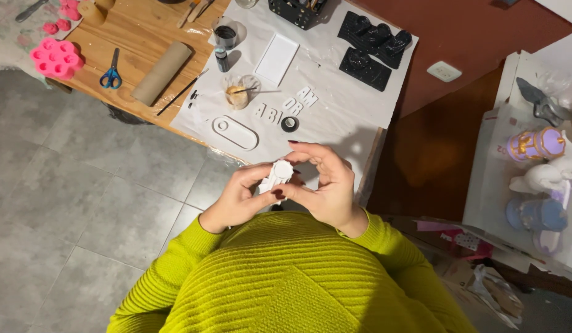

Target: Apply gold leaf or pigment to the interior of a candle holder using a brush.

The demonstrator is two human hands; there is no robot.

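A person in a yellow-green ribbed sweater (pixel 286 277) holds a small white cast piece (pixel 275 177) in both hands, just in front of the chest and below the near edge of the wooden worktable (pixel 144 31). The piece is longer than it is wide, with a round, scalloped end pointing up and to the right; its long axis runs diagonally, from lower left near the left hand (pixel 236 197) to upper right near the right hand (pixel 326 182). The left hand is curled closed around the lower part of the piece, thumb on top. The right hand is half open: its thumb and a fingertip pinch the piece from the right side, while the remaining fingers arch loosely above it. Both hands touch the piece; neither is clearly nearer.

On the white paper sheet (pixel 335 98) beyond the hands lie a white oval tray (pixel 235 132), small white cast letters (pixel 285 106), a small black ring (pixel 290 124), a clear cup with a brush (pixel 240 92) and black moulds (pixel 372 43). Blue-handled scissors (pixel 111 71), a cardboard tube (pixel 163 72) and a pink flower-shaped mould (pixel 56 57) sit further left.
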